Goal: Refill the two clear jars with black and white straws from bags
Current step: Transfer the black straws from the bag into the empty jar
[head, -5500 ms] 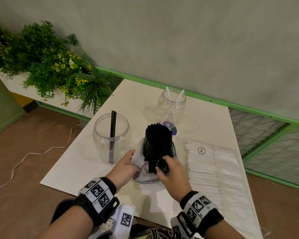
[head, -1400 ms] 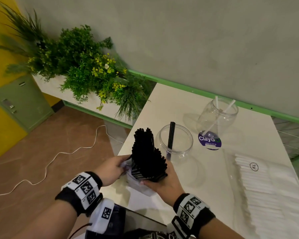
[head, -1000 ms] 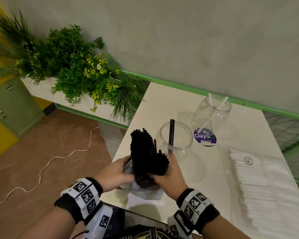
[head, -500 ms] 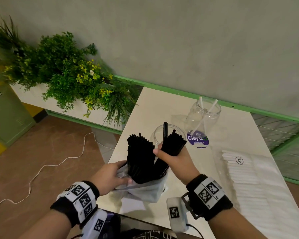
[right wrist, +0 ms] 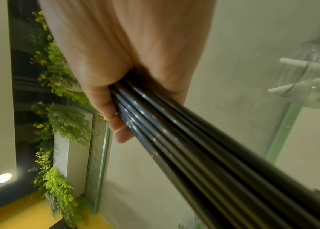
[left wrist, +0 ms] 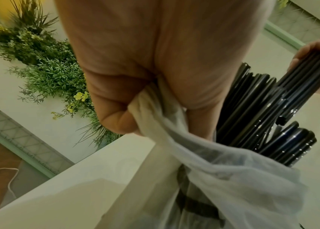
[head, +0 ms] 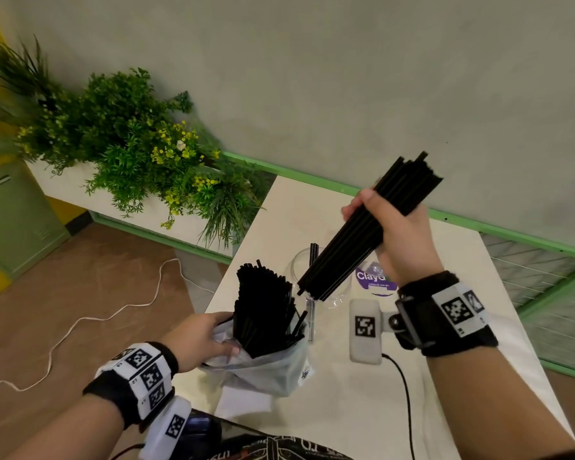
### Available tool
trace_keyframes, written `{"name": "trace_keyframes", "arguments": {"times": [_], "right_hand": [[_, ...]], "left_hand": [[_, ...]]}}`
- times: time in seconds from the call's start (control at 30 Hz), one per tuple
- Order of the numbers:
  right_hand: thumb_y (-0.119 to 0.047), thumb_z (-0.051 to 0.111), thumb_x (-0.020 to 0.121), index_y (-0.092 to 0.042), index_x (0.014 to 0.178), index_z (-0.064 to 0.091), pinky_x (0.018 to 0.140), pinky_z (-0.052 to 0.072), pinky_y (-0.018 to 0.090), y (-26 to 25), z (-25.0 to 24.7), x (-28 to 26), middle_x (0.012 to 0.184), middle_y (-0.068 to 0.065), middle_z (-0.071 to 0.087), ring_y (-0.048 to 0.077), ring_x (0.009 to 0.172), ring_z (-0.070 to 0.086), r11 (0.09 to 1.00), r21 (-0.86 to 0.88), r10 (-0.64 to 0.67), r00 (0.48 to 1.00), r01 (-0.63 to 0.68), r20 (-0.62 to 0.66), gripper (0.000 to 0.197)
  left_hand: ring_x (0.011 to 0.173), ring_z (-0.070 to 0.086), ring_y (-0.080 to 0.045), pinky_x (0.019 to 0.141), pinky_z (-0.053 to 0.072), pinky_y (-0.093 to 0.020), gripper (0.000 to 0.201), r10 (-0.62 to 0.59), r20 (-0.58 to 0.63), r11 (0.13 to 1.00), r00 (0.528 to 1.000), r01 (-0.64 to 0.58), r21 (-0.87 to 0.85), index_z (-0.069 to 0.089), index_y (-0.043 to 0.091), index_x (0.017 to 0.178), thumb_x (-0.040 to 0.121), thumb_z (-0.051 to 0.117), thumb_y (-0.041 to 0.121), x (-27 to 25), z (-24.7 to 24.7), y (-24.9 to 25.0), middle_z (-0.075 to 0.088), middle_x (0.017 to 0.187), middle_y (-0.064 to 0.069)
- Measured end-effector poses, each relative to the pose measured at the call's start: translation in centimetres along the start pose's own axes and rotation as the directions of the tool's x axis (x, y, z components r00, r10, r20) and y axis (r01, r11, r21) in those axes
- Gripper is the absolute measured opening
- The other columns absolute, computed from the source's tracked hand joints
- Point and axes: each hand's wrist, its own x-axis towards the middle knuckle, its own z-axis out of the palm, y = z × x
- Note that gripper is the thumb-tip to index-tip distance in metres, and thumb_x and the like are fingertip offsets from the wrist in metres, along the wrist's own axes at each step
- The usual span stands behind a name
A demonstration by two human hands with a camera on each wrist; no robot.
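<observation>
The right hand (head: 400, 234) grips a bundle of black straws (head: 365, 230) above the table (head: 346, 393), its long axis slanting from upper right down toward the near jar (head: 296, 270). The left hand (head: 198, 340) clutches the bag (head: 266, 370) of remaining straws, upright. Only the right wrist view shows the far jar's white straws (right wrist: 300, 65); overhead, the raised hand blocks that jar.

Left hand (head: 198, 340): bare, forearm bare. Behind it, a black fabric wristband carrying white panels printed with square black-and-white coded markers. Under that wrist, a white rounded camera housing with one more coded marker.

Right hand (head: 400, 240): bare, forearm bare. Behind it, a matching black wristband with white marker panels. A white rounded camera housing stands off the wrist's inner side on a small black-and-white bracket, bearing one coded marker; a thin black cable leaves its lower end.
</observation>
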Motion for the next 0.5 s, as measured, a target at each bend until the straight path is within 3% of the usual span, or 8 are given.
{"name": "trace_keyframes", "arguments": {"times": [0.1,0.2,0.3,0.43,0.5], "right_hand": [[-0.007,0.057,0.094,-0.008,0.081,0.062,0.076,0.054,0.034,0.1,-0.7,1.8,0.077,0.010,0.066,0.022,0.078,0.067,0.995,-0.083,-0.064,0.996,0.059,-0.059,0.014],[-0.015,0.062,0.091,-0.004,0.088,0.067,0.081,0.055,0.035,2.7,-1.3,3.2,0.085,0.008,0.073,0.019,0.084,0.068,0.970,-0.236,-0.077,0.993,0.054,-0.093,0.013],[-0.016,0.070,0.086,-0.002,0.094,0.069,0.085,0.053,0.033,7.1,-1.7,3.4,0.095,0.008,0.073,0.020,0.091,0.068,0.952,-0.296,0.042,0.992,-0.074,-0.116,0.017],[-0.013,0.077,0.078,-0.005,0.095,0.068,0.077,0.050,0.032,12.7,-2.1,3.1,0.087,0.002,0.071,0.012,0.079,0.066,0.940,-0.236,0.200,0.959,-0.245,-0.200,0.021],[-0.010,0.078,0.077,-0.009,0.093,0.066,0.079,0.053,0.037,14.3,-2.1,3.2,0.085,0.002,0.070,0.014,0.077,0.066,0.935,-0.217,0.235,0.948,-0.281,-0.214,0.019]], "left_hand": [[0.097,0.049,0.001,0.064,0.035,0.001,0.054,0.000,0.003,1.000,1.000,0.000,-0.004,0.052,0.030,0.132,0.082,0.072,0.031,0.0,0.0,0.0,0.062,0.118,0.012],[0.096,0.049,0.001,0.064,0.035,0.000,0.054,-0.006,0.010,1.000,1.000,0.006,-0.013,0.052,0.029,0.132,0.081,0.072,0.031,0.0,0.0,0.0,0.062,0.122,0.009],[0.098,0.052,0.000,0.066,0.035,-0.004,0.055,-0.011,0.015,1.000,1.000,0.011,-0.026,0.052,0.030,0.132,0.081,0.073,0.031,0.1,0.0,-0.1,0.063,0.121,0.011],[0.108,0.056,-0.007,0.074,0.037,-0.014,0.058,-0.037,0.012,0.999,0.999,0.037,-0.016,0.051,0.029,0.134,0.080,0.072,0.035,0.2,0.2,-0.2,0.062,0.125,0.008],[0.108,0.056,-0.007,0.071,0.035,-0.012,0.059,-0.038,0.014,0.999,0.999,0.038,-0.009,0.050,0.028,0.135,0.080,0.072,0.035,0.3,0.3,-0.2,0.062,0.126,0.007]]}}
